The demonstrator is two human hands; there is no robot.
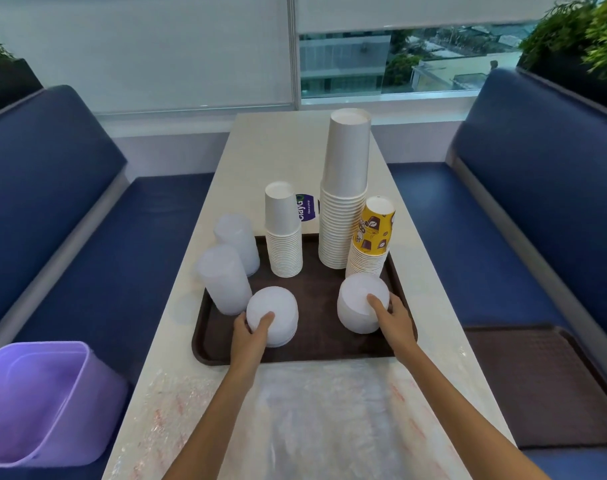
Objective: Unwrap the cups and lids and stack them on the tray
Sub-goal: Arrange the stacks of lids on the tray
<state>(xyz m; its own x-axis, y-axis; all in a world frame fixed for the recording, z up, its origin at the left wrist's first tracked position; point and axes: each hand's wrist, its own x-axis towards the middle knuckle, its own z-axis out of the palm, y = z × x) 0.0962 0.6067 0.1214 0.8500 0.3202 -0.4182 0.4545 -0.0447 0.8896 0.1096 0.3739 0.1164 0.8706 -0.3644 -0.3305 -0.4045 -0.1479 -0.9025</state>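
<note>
purple bin (42, 403) left seat | spare brown tray (537, 386) right seat | blue benches (52, 188)

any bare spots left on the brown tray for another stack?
Bare: tray centre, between the two lid stacks under the left hand and right hand, plus the near strip. Crowded: back row of cup stacks and the left edge.

Both hands on tray (205, 348): left hand (250, 336) grips lid stack (272, 315), right hand (394, 318) second lid stack (361, 306).

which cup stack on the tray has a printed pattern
The yellow-topped cup stack at the tray's far right; the other two stacks are plain white.
</note>
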